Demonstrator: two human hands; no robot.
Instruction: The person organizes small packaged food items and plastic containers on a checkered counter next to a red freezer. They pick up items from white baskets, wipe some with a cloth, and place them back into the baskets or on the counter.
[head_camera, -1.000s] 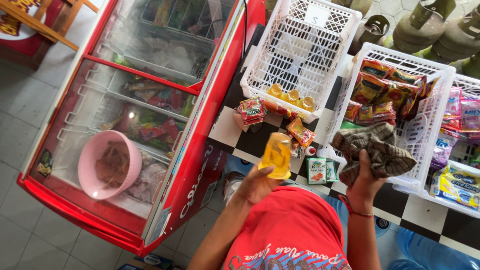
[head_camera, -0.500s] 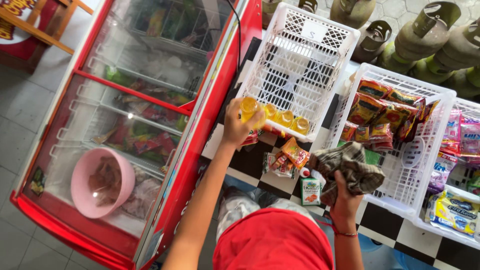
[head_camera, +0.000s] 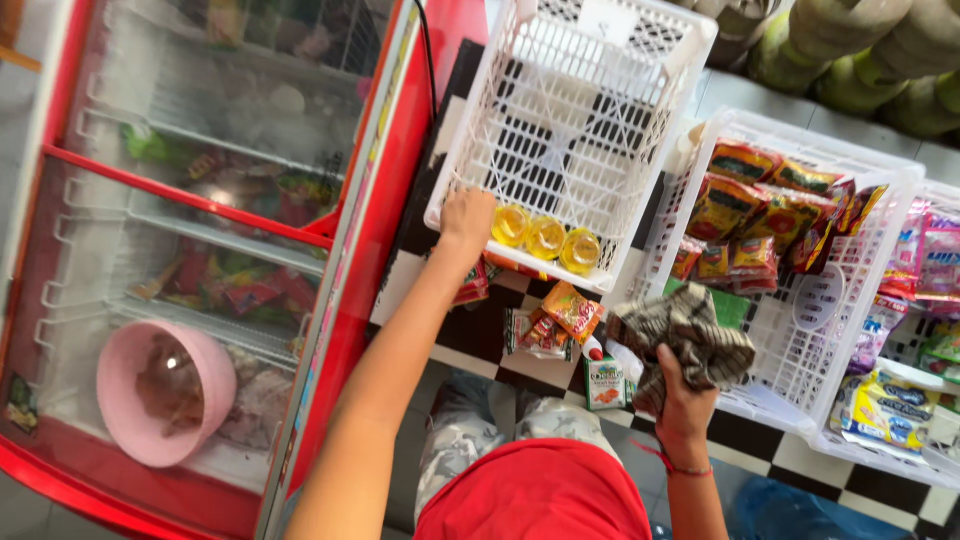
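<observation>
Left of the white plastic lattice basket (head_camera: 570, 120), a red chest freezer with glass lid (head_camera: 200, 250) is standing. The left hand (head_camera: 466, 218) is resting closed at the basket's front corner, beside three yellow jelly cups (head_camera: 545, 238) inside. Right of the basket, the right hand (head_camera: 678, 385) is gripping a crumpled checked cloth (head_camera: 682, 338).

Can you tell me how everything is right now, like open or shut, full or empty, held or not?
Left hand: inside the white basket, by the cups.
Right hand: shut on a checked cloth.
White basket: nearly empty, three yellow cups along its near edge.
Second basket: part full of snack packets.
Freezer: glass lid shut.
Pink bowl: upright in the freezer.
</observation>
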